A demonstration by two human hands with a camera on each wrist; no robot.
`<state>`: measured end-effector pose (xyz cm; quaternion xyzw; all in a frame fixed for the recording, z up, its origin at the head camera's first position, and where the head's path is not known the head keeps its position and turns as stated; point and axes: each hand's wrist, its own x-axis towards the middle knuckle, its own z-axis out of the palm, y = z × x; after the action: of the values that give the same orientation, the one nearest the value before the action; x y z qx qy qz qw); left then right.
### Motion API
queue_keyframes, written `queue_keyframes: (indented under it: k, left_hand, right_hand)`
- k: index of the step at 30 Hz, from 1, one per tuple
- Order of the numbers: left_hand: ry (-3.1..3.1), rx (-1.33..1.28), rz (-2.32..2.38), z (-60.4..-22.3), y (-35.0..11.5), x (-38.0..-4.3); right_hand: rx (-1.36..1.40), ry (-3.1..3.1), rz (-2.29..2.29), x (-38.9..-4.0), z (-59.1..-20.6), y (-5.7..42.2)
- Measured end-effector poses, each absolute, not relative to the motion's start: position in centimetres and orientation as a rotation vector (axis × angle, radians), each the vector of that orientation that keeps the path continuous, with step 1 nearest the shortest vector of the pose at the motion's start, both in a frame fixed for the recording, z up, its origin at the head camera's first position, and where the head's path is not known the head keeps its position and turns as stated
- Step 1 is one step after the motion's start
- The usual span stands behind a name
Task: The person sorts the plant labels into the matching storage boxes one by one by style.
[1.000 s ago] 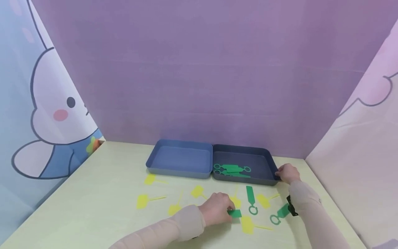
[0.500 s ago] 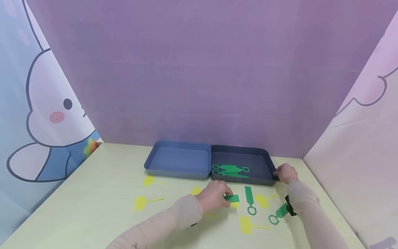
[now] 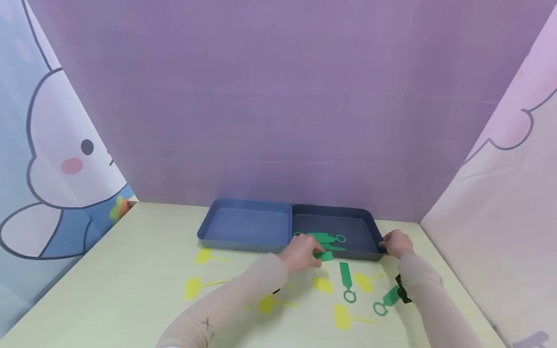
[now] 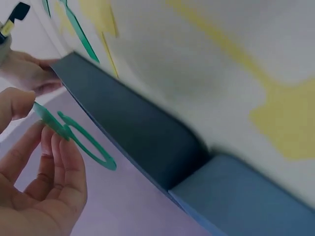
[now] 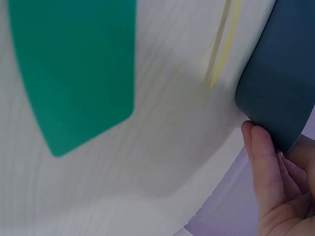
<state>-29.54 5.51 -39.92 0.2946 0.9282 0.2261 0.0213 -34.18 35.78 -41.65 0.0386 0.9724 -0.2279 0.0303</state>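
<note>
My left hand point(image 3: 301, 252) pinches a green hanging tag point(image 3: 325, 256) between thumb and fingers, over the front wall of the dark tray point(image 3: 354, 227). In the left wrist view the tag's open ring point(image 4: 93, 150) sticks out past the fingertips. At the tray's front right corner, my right hand point(image 3: 398, 243) grips the wall between thumb and fingers. Several green tags point(image 3: 321, 238) of the same kind lie in the dark tray, partly hidden by the left hand. Two more are on the table: one green tag point(image 3: 345, 274) before the tray, another point(image 3: 392, 295) partly under the right wrist.
A blue tray point(image 3: 252, 224) stands against the dark tray's left side. Yellow T-shaped labels are scattered over the table point(image 3: 130, 270), among them one label point(image 3: 342, 316) near the front and another point(image 3: 193, 288) at left. A purple backdrop point(image 3: 278, 121) rises behind the trays.
My left hand has lifted the green tag from the table area and carried it away from me to the dark tray's front edge. The right hand keeps its hold on the tray corner.
</note>
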Motion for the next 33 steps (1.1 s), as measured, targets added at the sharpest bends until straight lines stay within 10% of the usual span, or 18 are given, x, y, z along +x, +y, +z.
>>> queue_keyframes:
  k: [33]
  left_hand:
    - [2.879, 0.981, 0.504, -39.9, 9.7, -36.6]
  right_hand:
    - [0.140, 2.987, -0.710, -34.7, -42.1, 36.0]
